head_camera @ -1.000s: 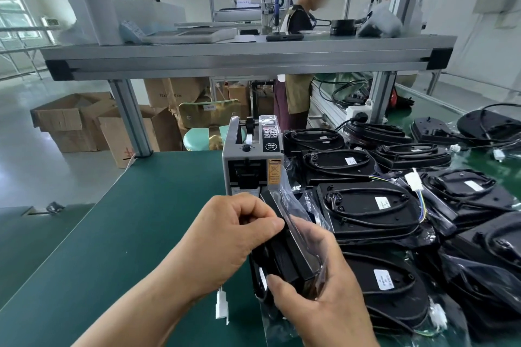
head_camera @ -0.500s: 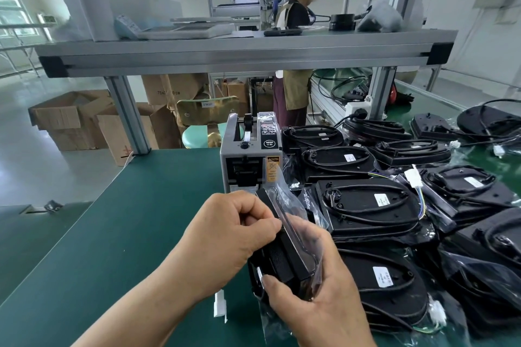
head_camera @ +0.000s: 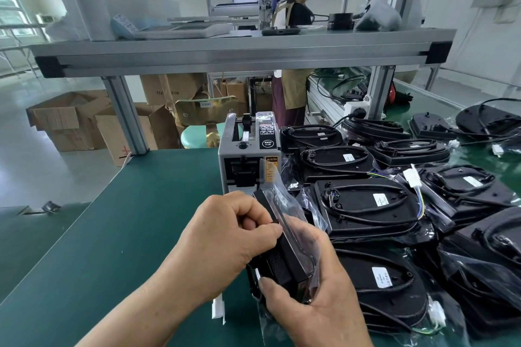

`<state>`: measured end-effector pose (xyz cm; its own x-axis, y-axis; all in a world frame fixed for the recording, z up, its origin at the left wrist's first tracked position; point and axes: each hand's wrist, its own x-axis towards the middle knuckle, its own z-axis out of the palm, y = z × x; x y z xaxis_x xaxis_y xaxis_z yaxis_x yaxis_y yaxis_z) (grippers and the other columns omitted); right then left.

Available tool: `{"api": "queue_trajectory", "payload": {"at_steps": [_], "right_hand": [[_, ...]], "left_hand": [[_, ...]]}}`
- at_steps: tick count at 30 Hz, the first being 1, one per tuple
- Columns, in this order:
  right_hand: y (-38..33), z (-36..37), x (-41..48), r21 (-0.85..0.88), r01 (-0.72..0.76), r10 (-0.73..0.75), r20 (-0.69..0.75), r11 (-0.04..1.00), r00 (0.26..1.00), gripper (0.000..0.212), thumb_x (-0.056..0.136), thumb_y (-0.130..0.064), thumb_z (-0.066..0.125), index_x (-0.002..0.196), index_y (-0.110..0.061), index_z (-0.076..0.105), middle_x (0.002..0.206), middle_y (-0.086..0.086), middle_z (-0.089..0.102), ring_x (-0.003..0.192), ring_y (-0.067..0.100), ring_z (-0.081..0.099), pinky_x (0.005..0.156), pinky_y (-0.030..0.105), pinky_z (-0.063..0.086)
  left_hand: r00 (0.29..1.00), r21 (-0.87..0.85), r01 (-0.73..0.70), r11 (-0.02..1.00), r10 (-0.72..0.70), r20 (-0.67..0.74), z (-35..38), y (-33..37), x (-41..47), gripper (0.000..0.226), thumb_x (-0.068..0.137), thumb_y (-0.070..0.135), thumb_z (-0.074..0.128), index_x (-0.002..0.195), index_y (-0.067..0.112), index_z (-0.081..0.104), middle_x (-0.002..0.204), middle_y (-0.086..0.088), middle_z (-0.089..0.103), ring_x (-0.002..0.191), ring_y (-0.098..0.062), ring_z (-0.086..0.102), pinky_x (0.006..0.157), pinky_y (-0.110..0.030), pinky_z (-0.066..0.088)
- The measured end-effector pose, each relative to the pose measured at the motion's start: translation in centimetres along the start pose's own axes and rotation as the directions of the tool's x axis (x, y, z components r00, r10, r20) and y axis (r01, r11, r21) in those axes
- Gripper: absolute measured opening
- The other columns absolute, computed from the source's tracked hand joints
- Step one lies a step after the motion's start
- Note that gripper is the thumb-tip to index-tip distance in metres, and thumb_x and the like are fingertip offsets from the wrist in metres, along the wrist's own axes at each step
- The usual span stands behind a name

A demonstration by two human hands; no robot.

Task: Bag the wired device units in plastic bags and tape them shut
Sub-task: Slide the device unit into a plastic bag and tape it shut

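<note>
Device unit (head_camera: 284, 251), in its plastic bag (head_camera: 303, 236), is held on edge before the tape dispenser (head_camera: 248, 155). Little has been shifted: the flap is still pinched by the left hand (head_camera: 225, 236), the bottom gripped by the right hand (head_camera: 315, 304); taping is judged not begun.

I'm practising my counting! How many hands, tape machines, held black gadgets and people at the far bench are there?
Hands: 2, the left hand and the right hand
Tape dispenser: 1
Bagged device unit held in both hands: 1
People at the far bench: 2
Total: 6
</note>
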<state>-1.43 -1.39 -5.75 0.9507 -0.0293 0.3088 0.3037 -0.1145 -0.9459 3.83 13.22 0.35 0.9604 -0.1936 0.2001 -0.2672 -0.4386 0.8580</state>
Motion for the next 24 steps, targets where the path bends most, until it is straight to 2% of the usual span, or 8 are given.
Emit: {"api": "queue_trajectory", "payload": {"at_steps": [5,9,11,14,17,20,22,24], "right_hand": [[0.1,0.1,-0.1,-0.001,0.024,-0.024,-0.006,1.0,1.0,0.071,0.06,-0.017,0.075,0.127,-0.034,0.057,0.121,-0.023,0.067,0.109,0.001,0.066,0.089,0.015,0.052],[0.0,0.2,-0.2,-0.007,0.043,-0.043,-0.017,0.999,0.999,0.07,0.059,-0.015,0.074,0.125,-0.031,0.058,0.119,-0.022,0.068,0.104,0.003,0.069,0.084,0.015,0.053],[-0.2,0.1,-0.3,0.0,0.051,-0.051,-0.023,0.999,0.998,0.07,0.056,-0.023,0.076,0.123,-0.032,0.059,0.12,-0.023,0.067,0.101,0.003,0.07,0.082,0.016,0.053],[-0.4,0.2,-0.3,0.023,0.06,-0.059,-0.028,0.998,0.998,0.07,0.052,-0.036,0.071,0.121,-0.03,0.06,0.124,-0.021,0.065,0.105,0.003,0.068,0.082,0.016,0.053],[-0.4,0.4,-0.2,0.031,0.063,-0.062,-0.036,0.997,0.997,0.071,0.052,-0.034,0.072,0.121,-0.024,0.06,0.129,-0.02,0.063,0.111,0.004,0.066,0.087,0.022,0.055],[0.0,0.2,-0.1,0.031,0.052,-0.051,-0.032,0.998,0.998,0.07,0.056,-0.019,0.076,0.124,-0.029,0.06,0.129,-0.018,0.063,0.117,0.006,0.064,0.094,0.031,0.055],[0.2,0.0,-0.1,0.014,0.043,-0.042,-0.035,0.999,0.999,0.07,0.058,-0.013,0.075,0.124,-0.031,0.059,0.128,-0.018,0.064,0.118,0.006,0.063,0.097,0.031,0.053],[0.4,-0.2,-0.1,0.004,0.04,-0.04,-0.052,0.999,0.998,0.069,0.058,-0.012,0.075,0.123,-0.033,0.059,0.126,-0.018,0.065,0.116,0.006,0.064,0.095,0.03,0.053]], "left_hand": [[0.999,0.009,0.017,1.0,-0.017,0.035,-0.4,0.1,0.0,0.025,0.061,0.049,0.074,0.07,0.027,0.071,0.057,0.013,0.053,0.053,-0.002,0.045,0.052,-0.018,0.042],[0.997,0.036,0.076,0.996,-0.076,-0.02,-0.6,0.0,0.1,0.04,0.045,0.06,0.073,0.078,0.037,0.069,0.064,0.016,0.051,0.051,0.001,0.043,0.051,-0.015,0.04],[0.992,0.018,0.121,0.992,-0.12,-0.041,-0.6,-0.1,0.4,0.044,0.041,0.058,0.076,0.081,0.041,0.066,0.069,0.016,0.049,0.052,0.002,0.043,0.051,-0.012,0.039],[0.986,-0.111,0.156,0.982,-0.161,-0.034,-0.4,-0.3,0.7,0.037,0.044,0.049,0.082,0.075,0.033,0.069,0.06,0.015,0.048,0.053,-0.002,0.043,0.05,-0.014,0.039],[0.986,-0.175,0.147,0.974,-0.159,-0.055,-0.2,-0.7,1.0,0.028,0.056,0.042,0.086,0.069,0.023,0.07,0.059,0.004,0.052,0.057,-0.01,0.045,0.052,-0.019,0.039],[0.986,-0.207,0.145,0.968,-0.158,-0.046,0.0,-1.0,1.2,0.029,0.06,0.042,0.09,0.069,0.021,0.071,0.062,-0.001,0.056,0.059,-0.013,0.049,0.059,-0.027,0.043],[0.989,-0.2,0.144,0.969,-0.149,-0.013,-0.1,-0.9,1.3,0.026,0.064,0.037,0.091,0.072,0.022,0.072,0.063,0.001,0.055,0.061,-0.013,0.049,0.061,-0.028,0.045],[0.989,-0.18,0.146,0.973,-0.14,0.048,-0.2,-0.7,1.2,0.031,0.058,0.04,0.092,0.076,0.026,0.072,0.064,0.007,0.054,0.062,-0.009,0.049,0.06,-0.022,0.045]]}}
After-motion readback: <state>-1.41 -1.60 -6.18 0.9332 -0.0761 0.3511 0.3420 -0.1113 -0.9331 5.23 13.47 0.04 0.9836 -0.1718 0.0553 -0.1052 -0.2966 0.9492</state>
